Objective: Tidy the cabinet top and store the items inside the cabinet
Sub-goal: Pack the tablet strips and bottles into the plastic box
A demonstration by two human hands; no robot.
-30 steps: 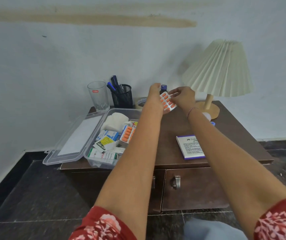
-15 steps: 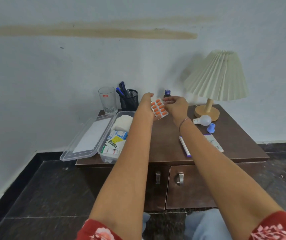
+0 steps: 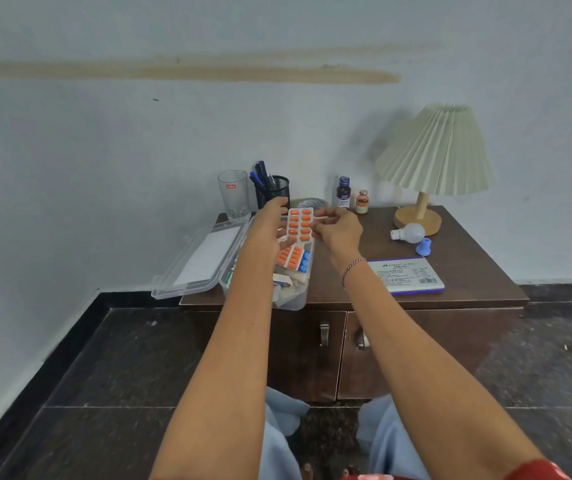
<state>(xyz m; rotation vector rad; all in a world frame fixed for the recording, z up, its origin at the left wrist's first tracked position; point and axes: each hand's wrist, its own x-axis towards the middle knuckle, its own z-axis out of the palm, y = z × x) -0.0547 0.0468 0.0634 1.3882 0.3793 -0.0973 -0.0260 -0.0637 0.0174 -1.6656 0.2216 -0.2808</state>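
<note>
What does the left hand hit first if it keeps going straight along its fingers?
Probably the black mesh pen holder. The left hand, holding the orange blister strip with the right hand, points up and away toward the wall, fingertips just below the holder. Depth is unclear from one view.
</note>
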